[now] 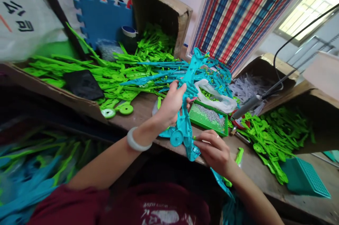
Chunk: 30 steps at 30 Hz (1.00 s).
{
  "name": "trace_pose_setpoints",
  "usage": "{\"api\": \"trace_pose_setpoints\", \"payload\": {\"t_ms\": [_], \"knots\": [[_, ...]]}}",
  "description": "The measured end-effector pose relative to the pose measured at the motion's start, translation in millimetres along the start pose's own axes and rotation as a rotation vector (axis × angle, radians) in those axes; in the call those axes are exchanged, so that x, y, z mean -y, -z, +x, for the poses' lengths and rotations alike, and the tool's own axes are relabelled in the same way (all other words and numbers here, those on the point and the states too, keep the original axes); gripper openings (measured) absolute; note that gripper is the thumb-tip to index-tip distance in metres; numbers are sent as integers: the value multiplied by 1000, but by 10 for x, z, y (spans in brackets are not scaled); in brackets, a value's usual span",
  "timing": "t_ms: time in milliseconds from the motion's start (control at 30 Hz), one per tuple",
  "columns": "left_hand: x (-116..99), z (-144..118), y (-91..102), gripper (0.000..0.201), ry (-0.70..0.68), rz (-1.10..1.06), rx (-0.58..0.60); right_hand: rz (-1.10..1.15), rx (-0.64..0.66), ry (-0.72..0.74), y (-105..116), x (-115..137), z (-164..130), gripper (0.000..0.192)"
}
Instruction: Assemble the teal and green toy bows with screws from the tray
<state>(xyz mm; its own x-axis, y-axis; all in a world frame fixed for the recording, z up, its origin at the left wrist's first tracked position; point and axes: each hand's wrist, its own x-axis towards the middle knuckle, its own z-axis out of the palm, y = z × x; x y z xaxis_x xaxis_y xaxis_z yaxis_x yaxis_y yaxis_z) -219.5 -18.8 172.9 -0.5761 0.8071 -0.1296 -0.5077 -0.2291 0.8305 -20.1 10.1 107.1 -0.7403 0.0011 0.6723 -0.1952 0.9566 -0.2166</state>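
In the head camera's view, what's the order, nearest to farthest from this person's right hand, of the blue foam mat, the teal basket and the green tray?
1. Green tray: just beyond the right hand, on the bench.
2. Teal basket: off to the hand's right.
3. Blue foam mat: far back, toward the left.

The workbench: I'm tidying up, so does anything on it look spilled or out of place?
A dark, flat slab lies on the green parts at the left, unlike its surroundings. At the right, green pieces spread from an open cardboard box onto the bench, as if spilled.
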Motion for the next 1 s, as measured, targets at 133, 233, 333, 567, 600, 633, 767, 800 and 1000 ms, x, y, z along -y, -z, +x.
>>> {"api": "trace_pose_setpoints", "payload": {"t_ms": [133, 233, 333, 567, 600, 633, 767, 800, 1000], "knots": [[26, 12, 4, 5, -23, -12, 13, 0, 19, -17, -16, -7, 8, 33], [44, 18, 0, 4, -39, -17, 9, 8, 19, -94, -31, 12, 31, 30], [74, 21, -6, 3, -51, -36, -7, 42, -6, -213, -22, 32, 55, 26], [156, -35, -30, 7, -98, -147, 50, 62, 3, -318, -19, 50, 28, 21], [161, -46, -32, 9, -91, -172, 58, 57, 5, -313, -27, 51, 19, 22], [165, -55, -35, 11, -85, -198, 69, 55, 5, -305, -38, 49, 11, 23], [191, -55, -57, 18, -108, -267, 99, 55, -41, -298, -116, -1, 5, 21], [199, -47, -61, 17, -130, -265, 93, 50, -63, -299, -134, -21, 12, 21], [70, -49, 188, 22, -324, -29, 117, -8, -54, -243, 62, 47, 61, 34]]}}
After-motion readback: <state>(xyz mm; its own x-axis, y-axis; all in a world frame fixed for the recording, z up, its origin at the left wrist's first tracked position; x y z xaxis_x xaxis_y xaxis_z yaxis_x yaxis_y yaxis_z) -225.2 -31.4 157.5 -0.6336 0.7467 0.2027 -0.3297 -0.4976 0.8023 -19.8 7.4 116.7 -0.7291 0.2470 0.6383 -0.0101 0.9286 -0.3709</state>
